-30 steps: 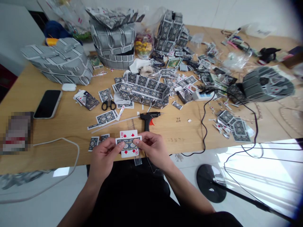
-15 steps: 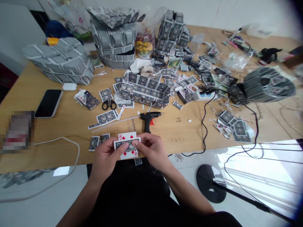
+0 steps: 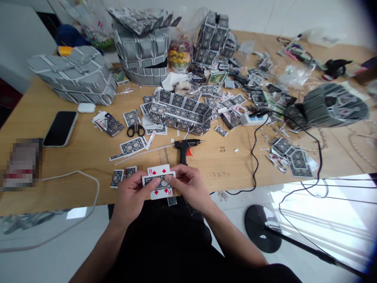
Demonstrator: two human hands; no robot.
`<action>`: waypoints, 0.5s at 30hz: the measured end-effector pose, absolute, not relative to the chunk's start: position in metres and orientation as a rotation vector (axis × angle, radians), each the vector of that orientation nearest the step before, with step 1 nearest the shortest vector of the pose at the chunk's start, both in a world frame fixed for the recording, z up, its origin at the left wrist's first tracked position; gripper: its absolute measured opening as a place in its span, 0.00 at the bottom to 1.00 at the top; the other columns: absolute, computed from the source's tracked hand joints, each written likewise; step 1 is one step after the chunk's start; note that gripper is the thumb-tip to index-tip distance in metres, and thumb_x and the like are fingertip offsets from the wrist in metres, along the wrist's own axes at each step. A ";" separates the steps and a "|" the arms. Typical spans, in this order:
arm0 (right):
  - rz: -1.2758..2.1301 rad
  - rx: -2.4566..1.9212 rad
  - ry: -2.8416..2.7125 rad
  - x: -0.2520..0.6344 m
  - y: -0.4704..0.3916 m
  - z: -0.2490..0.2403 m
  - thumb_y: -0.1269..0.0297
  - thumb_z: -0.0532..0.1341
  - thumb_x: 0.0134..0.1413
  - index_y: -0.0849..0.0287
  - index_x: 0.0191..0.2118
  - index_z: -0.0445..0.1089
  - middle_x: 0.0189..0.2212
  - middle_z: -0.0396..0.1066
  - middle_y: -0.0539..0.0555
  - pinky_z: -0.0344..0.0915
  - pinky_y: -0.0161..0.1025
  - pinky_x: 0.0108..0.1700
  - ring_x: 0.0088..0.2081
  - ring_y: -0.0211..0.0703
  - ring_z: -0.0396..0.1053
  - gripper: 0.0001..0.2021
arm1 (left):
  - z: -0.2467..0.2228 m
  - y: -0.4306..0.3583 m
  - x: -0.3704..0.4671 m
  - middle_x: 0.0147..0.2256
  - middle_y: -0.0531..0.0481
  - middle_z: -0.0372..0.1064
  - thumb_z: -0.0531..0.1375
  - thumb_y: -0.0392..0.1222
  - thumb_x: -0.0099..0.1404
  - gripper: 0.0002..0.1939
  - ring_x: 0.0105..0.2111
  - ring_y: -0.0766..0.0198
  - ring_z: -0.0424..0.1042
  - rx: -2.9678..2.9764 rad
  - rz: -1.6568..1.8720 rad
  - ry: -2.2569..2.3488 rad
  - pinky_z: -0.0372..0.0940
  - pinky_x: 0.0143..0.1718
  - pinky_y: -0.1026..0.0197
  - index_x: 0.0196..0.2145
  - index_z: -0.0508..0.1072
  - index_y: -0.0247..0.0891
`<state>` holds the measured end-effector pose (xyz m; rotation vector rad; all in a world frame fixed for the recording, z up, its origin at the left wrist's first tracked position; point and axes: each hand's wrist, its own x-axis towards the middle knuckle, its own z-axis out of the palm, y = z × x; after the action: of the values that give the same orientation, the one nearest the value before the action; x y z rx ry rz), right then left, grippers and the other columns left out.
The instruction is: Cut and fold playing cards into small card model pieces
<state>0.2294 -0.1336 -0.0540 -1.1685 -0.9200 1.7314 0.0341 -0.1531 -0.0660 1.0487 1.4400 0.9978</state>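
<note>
Between my two hands, at the table's front edge, are two playing cards laid crosswise. The eight of diamonds (image 3: pixel 160 195) faces up underneath, and a patterned card back (image 3: pixel 159 182) lies across it. My left hand (image 3: pixel 134 192) is closed on the left end, thumb on top. My right hand (image 3: pixel 188 186) pinches the right end, its thumb also on top; the fingers below are hidden. A black glue gun (image 3: pixel 185 147) with an orange trigger lies just beyond the right hand. Two small card pieces (image 3: pixel 117 179) lie left of the left hand.
Black scissors (image 3: pixel 136 129), loose cards (image 3: pixel 133 145) and an open box built of cards (image 3: pixel 181 114) lie ahead. Larger woven card pieces (image 3: pixel 141 51) stand behind. A phone (image 3: pixel 61 129) is at left; a black cable (image 3: pixel 255 157) crosses the right side.
Almost nothing differs. The hands and the crossed cards are in nearly the same place, shifted very slightly.
</note>
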 end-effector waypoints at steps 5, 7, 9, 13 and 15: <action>1.723 -1.150 -0.929 0.228 -0.129 -0.052 0.49 0.81 0.48 0.57 0.39 0.81 0.29 0.80 0.49 0.72 0.37 0.35 0.29 0.38 0.74 0.20 | -0.060 -0.154 0.039 0.29 0.50 0.82 0.75 0.52 0.61 0.14 0.29 0.59 0.79 1.027 1.016 1.444 0.75 0.33 0.61 0.33 0.83 0.38; 1.715 -1.149 -0.930 0.227 -0.127 -0.052 0.49 0.81 0.47 0.57 0.39 0.82 0.30 0.81 0.50 0.74 0.38 0.35 0.30 0.39 0.75 0.20 | -0.059 -0.154 0.039 0.29 0.50 0.82 0.74 0.52 0.62 0.14 0.29 0.59 0.79 1.021 1.027 1.456 0.75 0.33 0.61 0.34 0.83 0.38; 1.708 -1.150 -0.941 0.227 -0.125 -0.053 0.49 0.81 0.46 0.57 0.38 0.82 0.30 0.82 0.51 0.73 0.38 0.34 0.29 0.40 0.75 0.20 | -0.060 -0.154 0.039 0.28 0.51 0.81 0.75 0.51 0.62 0.13 0.29 0.60 0.78 1.056 1.024 1.462 0.74 0.32 0.62 0.33 0.83 0.38; 1.670 -1.185 -1.008 0.229 -0.124 -0.053 0.48 0.80 0.49 0.58 0.36 0.82 0.24 0.77 0.49 0.63 0.35 0.27 0.24 0.36 0.67 0.19 | -0.064 -0.154 0.036 0.28 0.52 0.81 0.75 0.51 0.62 0.13 0.28 0.61 0.77 1.082 1.003 1.446 0.73 0.31 0.64 0.35 0.84 0.39; 1.653 -1.201 -1.032 0.230 -0.124 -0.053 0.47 0.79 0.50 0.59 0.37 0.82 0.22 0.75 0.48 0.58 0.34 0.25 0.22 0.34 0.64 0.19 | -0.066 -0.154 0.035 0.29 0.52 0.81 0.75 0.51 0.62 0.13 0.29 0.61 0.78 1.068 0.998 1.429 0.74 0.32 0.63 0.36 0.84 0.39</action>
<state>0.2300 -0.1236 -0.0533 -1.2005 -1.0317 1.6535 0.0346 -0.1539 -0.0660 1.0680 1.4290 0.9978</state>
